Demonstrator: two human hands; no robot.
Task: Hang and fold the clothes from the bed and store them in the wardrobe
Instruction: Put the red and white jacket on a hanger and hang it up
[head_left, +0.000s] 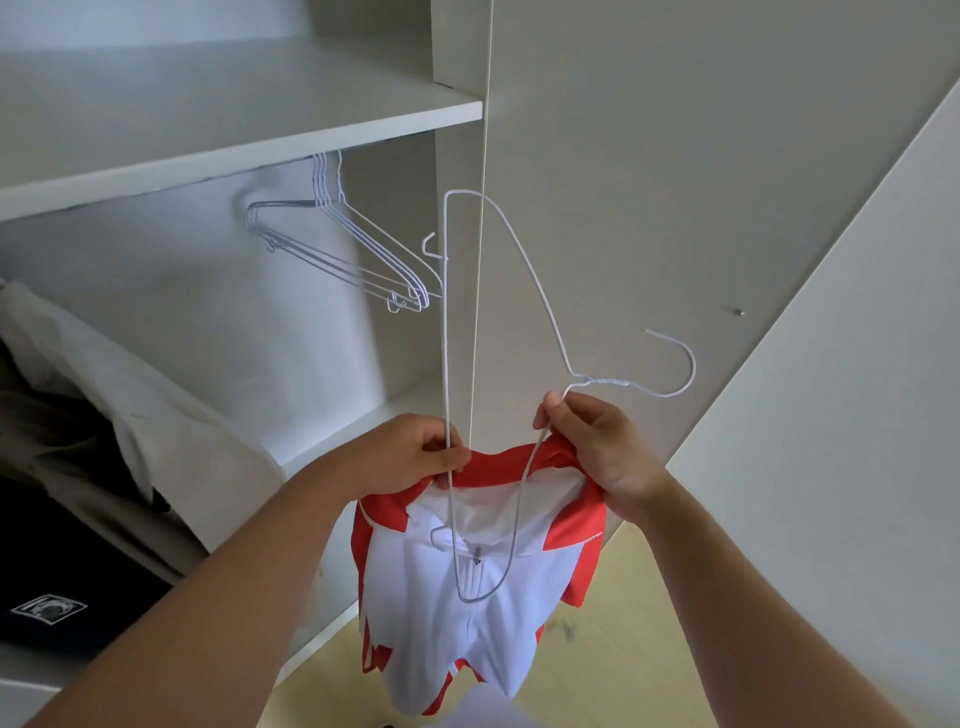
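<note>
Pinches wire hanger + red/white jacket collar w/ L grip; grasps collar + hanger w/ R grip, facing wardrobe.

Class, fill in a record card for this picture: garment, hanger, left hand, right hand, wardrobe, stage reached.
garment: red and white jacket, hanging from both hands, collar held open
hanger: white wire hanger, one end pushed down inside the collar, hook pointing right
left hand: left hand grips the hanger's long bar at the collar
right hand: right hand grips the hanger's sloping wire and the collar
wardrobe: spare hangers hang under the shelf
stage: jacket not yet hung
</note>
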